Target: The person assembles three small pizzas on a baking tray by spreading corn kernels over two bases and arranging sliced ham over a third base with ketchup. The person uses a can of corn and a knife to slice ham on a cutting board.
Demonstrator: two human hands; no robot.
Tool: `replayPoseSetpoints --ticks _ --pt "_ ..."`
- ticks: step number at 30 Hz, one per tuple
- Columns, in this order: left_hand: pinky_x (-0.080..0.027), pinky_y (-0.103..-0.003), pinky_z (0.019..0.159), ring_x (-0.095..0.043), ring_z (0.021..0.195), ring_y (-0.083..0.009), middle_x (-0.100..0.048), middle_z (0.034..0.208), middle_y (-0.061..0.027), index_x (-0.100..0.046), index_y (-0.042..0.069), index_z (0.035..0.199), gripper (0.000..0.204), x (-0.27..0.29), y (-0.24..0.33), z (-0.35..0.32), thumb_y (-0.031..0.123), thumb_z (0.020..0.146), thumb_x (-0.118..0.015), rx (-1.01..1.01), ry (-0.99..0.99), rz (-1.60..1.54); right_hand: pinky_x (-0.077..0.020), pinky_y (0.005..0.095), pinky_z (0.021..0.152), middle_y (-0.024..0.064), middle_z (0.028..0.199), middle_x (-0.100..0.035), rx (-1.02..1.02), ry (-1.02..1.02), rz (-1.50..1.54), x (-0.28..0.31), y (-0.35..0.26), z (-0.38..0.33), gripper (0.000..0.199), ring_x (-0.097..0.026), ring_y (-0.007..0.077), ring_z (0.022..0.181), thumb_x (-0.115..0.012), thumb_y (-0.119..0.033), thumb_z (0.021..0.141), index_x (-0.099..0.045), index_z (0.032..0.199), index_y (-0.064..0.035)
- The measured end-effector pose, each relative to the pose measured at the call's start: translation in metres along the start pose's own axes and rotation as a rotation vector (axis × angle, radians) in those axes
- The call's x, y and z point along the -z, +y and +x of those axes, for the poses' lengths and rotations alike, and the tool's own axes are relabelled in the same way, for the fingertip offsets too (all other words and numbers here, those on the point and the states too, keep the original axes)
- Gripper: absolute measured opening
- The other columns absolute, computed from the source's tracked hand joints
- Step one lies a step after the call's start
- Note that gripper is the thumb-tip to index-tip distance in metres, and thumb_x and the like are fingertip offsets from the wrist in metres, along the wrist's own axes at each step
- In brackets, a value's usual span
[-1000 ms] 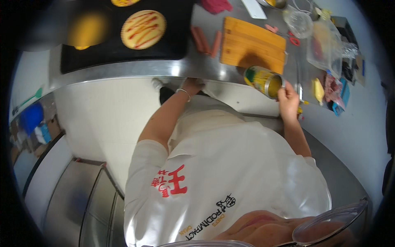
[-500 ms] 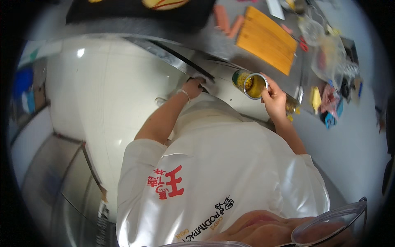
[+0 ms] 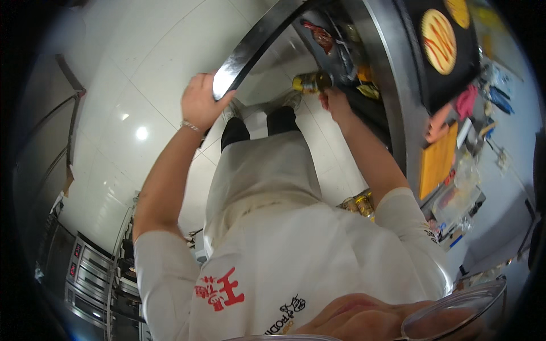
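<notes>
View swung down toward floor | left hand (image 3: 200, 102) now gripping opened steel door (image 3: 250, 54) edge | right hand (image 3: 335, 102) lowered jar (image 3: 310, 82) from counter height into cabinet (image 3: 341, 45)

My right hand (image 3: 334, 101) holds a yellow jar (image 3: 310, 83) lying on its side, by the open cabinet's front edge. My left hand (image 3: 200, 102) grips the shiny metal door (image 3: 259, 48) (its top edge).

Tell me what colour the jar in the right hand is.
Yellow-gold jar, held by the right hand; head view.
</notes>
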State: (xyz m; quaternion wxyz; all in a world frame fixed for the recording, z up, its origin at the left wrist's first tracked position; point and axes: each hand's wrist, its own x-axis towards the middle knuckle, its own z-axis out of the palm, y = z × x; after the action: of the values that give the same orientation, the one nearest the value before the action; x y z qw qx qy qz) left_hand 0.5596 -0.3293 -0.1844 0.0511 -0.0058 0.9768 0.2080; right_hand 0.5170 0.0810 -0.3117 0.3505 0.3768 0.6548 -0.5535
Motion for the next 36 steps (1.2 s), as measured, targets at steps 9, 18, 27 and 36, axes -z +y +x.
replayPoseSetpoints --ticks 9,18,27,36 --pt "-0.05 -0.04 0.081 -0.062 0.095 -0.0295 -0.065 0.108 -0.0095 -0.065 0.007 0.128 0.074 0.031 -0.057 0.049 0.031 0.063 -0.092 -0.17 -0.038 -0.043 -0.0577 0.0388 0.069 0.0161 0.104 -0.069 0.226 0.18 0.959 -0.004 -0.026 0.329 0.06 -0.07 0.0291 0.084 -0.037 -0.056 0.099 -0.058 0.126 -0.007" --pt "-0.048 -0.043 0.082 -0.061 0.093 -0.0317 -0.065 0.108 -0.0135 -0.064 0.003 0.129 0.086 0.032 -0.071 0.057 0.027 0.051 -0.093 -0.165 -0.114 -0.012 -0.0389 0.0445 0.112 0.0135 0.154 -0.045 0.201 0.018 1.202 -0.02 -0.095 0.44 0.053 -0.048 0.0298 0.137 -0.043 -0.04 0.105 -0.048 0.149 -0.0099" --pt "-0.045 -0.046 0.093 -0.057 0.109 -0.0336 -0.061 0.125 -0.0158 -0.052 0.005 0.147 0.085 0.02 -0.031 0.008 0.027 0.072 -0.087 -0.05 -0.112 -0.041 -0.0461 0.0474 0.102 0.0254 0.132 -0.059 0.26 0.344 -0.38 -0.079 0.038 0.199 0.048 -0.056 0.0407 0.124 -0.054 -0.034 0.103 -0.054 0.139 -0.0021" --pt "-0.038 -0.046 0.115 -0.043 0.138 -0.041 -0.042 0.15 -0.0289 -0.04 -0.004 0.151 0.05 -0.039 0.094 -0.052 0.013 0.106 -0.051 -0.013 -0.263 -0.425 -0.0538 0.044 0.095 0.0188 0.128 -0.062 0.156 0.181 -0.275 0.023 0.141 -0.173 0.045 -0.062 0.0324 0.116 -0.065 -0.022 0.097 -0.059 0.14 -0.0077"
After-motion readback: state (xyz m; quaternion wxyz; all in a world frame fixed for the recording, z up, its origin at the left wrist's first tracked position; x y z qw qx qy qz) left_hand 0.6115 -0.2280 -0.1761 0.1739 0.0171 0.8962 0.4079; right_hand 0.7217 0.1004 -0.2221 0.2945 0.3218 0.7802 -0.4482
